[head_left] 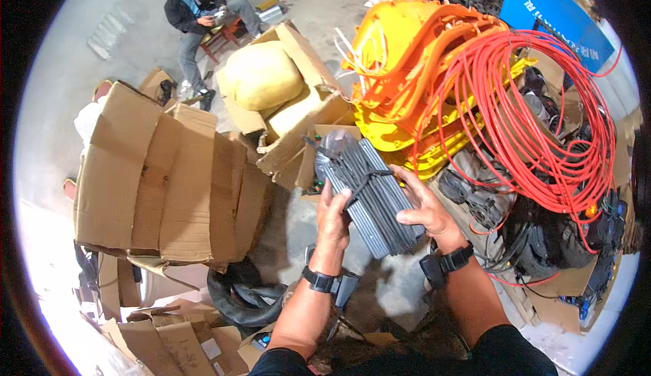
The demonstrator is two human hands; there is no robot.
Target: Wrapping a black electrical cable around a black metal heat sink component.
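Observation:
Between my two hands is a grey ribbed metal box with a bundled black cable lying along its top. The cable is tied round its middle. My left hand grips the box's left side, thumb up near the cable. On the opposite side, my right hand holds the edge, its thumb on the near right part. Just beyond the box stands a small open carton, whose contents are mostly hidden; a clear plastic bag shows at its top. Both wrists wear black straps.
Large brown cartons stand at left, flattened cardboard below them. An open box holds yellow rounded pieces. Orange plastic shells and a red cable coil are piled at right. A seated person handles something at far left.

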